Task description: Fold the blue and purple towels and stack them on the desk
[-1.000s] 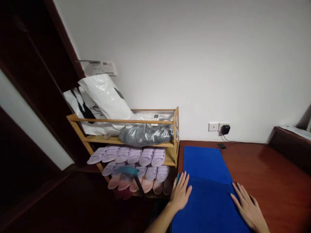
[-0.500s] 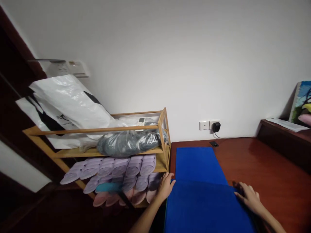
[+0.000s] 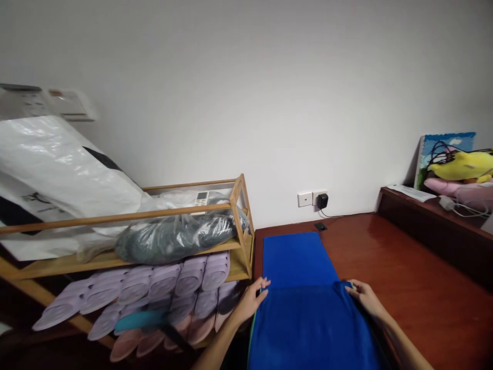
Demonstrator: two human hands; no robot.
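Note:
A blue cloth [image 3: 308,329] with a green edge hangs toward me over the near part of a flat blue panel [image 3: 296,257]. The panel lies on the reddish-brown wooden surface [image 3: 385,257]. My left hand [image 3: 252,298] pinches the cloth's left corner beside the shoe rack. At the right corner my right hand [image 3: 365,298] has its fingers closed on the cloth, which bunches there. The cloth shows soft folds between the two hands.
A wooden rack [image 3: 239,205] on the left holds a white bag [image 3: 65,169], a plastic-wrapped dark bundle [image 3: 177,239], a remote [image 3: 201,199] and rows of slippers [image 3: 162,280]. A black plug [image 3: 322,201] sits in the wall. Plush toys [image 3: 462,167] lie on the right ledge.
My right hand has moved inward and gripped the cloth's corner, which is now bunched and creased. The view has shifted right, showing more of the plush toys.

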